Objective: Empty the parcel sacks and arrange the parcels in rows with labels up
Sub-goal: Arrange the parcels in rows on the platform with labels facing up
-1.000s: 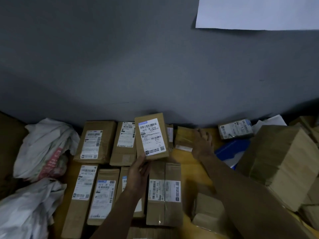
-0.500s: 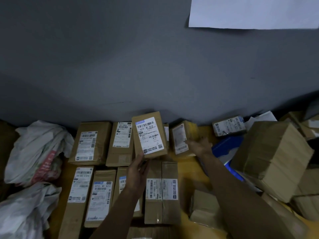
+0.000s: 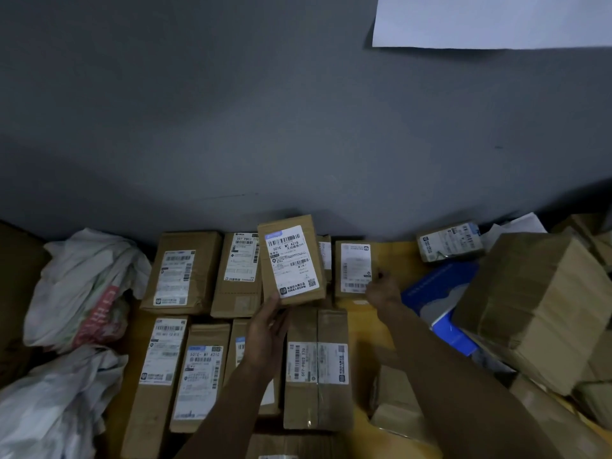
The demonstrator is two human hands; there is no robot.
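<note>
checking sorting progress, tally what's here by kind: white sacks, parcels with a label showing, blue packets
white sacks: 2
parcels with a label showing: 10
blue packets: 1
total: 13
cut-off box at the bottom edge left out

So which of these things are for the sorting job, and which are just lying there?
For the job: labelled parcel in the left hand; small parcel the right hand pinches; rows of parcels; white sacks.
Just lying about: white sheet; cardboard stack; blue packet, probably.
</note>
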